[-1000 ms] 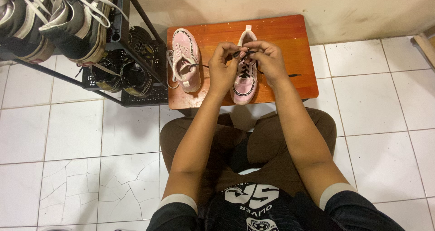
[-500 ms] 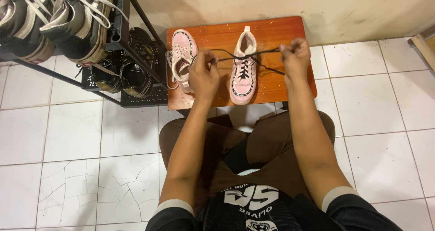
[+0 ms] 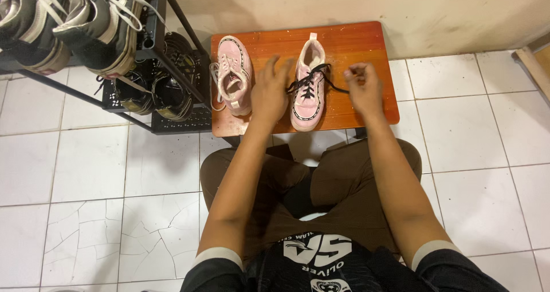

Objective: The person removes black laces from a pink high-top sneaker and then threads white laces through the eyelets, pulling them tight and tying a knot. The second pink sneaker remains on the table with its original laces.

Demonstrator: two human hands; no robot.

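Observation:
Two pink sneakers stand on a small orange-brown wooden table [image 3: 378,106]. The right sneaker [image 3: 307,100] has black laces [image 3: 312,77] threaded through it. My right hand [image 3: 364,89] pinches one black lace end to the right of that shoe. My left hand [image 3: 270,91] hovers between the two shoes with fingers spread, just left of the laced sneaker; whether it still holds a lace end I cannot make out. The left sneaker [image 3: 234,74] has white laces and lies untouched.
A black metal shoe rack [image 3: 157,51] stands at the left with dark high-top sneakers [image 3: 97,23] on top and black shoes [image 3: 154,91] below. White tiled floor [image 3: 487,137] surrounds the table, and a cream wall runs behind it.
A second ago both hands worked together over the right shoe. They then pulled the lace ends wide apart; now both hands have come back in, and the lace lies slack on the shoe.

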